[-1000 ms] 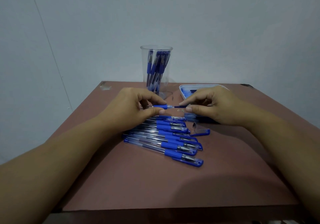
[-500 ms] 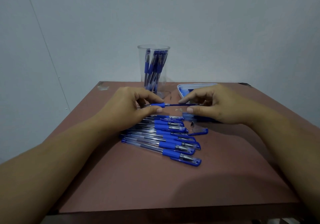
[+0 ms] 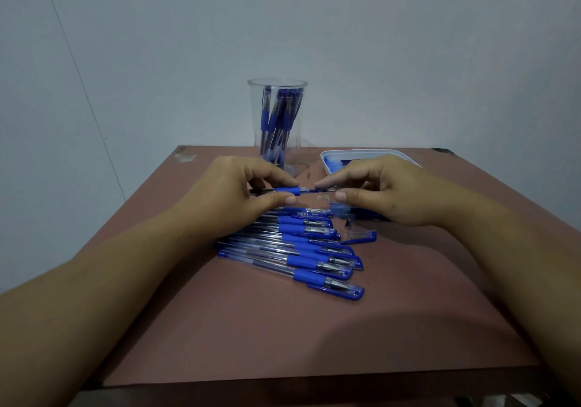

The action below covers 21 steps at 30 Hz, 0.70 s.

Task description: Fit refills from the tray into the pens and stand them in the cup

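Refill part-way into pen barrel; the hands are slightly closer together than half a second ago.

Above the table's (image 3: 283,343) middle, the left hand (image 3: 232,195) pinches the pen barrel (image 3: 287,190) at its blue grip, thumb below and index on top. The right hand (image 3: 386,192) pinches the refill (image 3: 309,190) the same way, other fingers curled behind. Index tips have drawn nearer and less refill shows between them, so insertion is likely progressing, not finished. A loose cap (image 3: 361,237) and metal tip cone (image 3: 348,223) lie right of centre, probably this pen's, still to go on. A row of capped pens (image 3: 298,249) lies mid-table. The cup (image 3: 276,117) stands at the far edge, holding several pens. The tray (image 3: 327,158) sits toward the far right corner, and I cannot tell what is in it.
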Each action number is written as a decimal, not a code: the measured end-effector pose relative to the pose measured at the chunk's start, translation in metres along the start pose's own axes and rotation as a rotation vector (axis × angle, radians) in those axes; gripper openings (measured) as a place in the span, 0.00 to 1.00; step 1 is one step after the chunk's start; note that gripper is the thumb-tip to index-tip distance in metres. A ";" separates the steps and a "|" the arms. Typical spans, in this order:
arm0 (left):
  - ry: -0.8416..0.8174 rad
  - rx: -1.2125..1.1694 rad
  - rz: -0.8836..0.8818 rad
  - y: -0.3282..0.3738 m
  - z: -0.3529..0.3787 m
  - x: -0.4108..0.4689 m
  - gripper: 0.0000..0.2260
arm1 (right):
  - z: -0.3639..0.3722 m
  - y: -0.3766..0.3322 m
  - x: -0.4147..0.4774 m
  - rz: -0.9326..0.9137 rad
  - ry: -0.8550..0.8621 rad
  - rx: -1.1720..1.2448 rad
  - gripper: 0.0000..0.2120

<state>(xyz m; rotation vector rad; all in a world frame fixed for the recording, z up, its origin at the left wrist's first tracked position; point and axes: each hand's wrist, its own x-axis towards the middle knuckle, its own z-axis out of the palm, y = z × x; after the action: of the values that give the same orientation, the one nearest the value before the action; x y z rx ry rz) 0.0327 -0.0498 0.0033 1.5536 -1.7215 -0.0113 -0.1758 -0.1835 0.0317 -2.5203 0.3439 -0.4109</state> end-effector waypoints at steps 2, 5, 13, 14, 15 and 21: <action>0.007 -0.005 0.002 -0.001 0.000 0.000 0.08 | 0.000 0.002 0.000 0.008 -0.047 -0.025 0.16; 0.024 -0.004 0.000 -0.003 0.000 0.000 0.09 | -0.006 0.009 -0.002 0.027 0.009 -0.026 0.17; 0.031 -0.015 0.002 -0.001 0.000 0.000 0.08 | -0.009 0.011 -0.003 0.168 -0.105 -0.106 0.06; 0.031 -0.013 0.002 0.000 0.000 0.000 0.08 | -0.008 0.012 -0.002 0.176 -0.104 -0.127 0.06; 0.031 -0.012 0.002 0.000 0.000 0.000 0.08 | -0.007 0.013 -0.001 0.178 -0.107 -0.144 0.06; 0.033 -0.005 -0.008 -0.001 0.000 0.000 0.08 | -0.006 0.011 -0.002 0.151 -0.063 -0.128 0.03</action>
<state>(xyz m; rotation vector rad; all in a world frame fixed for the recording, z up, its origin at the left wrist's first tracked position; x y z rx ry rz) 0.0340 -0.0498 0.0027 1.5482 -1.6888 0.0055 -0.1812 -0.1950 0.0300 -2.6020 0.5481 -0.2569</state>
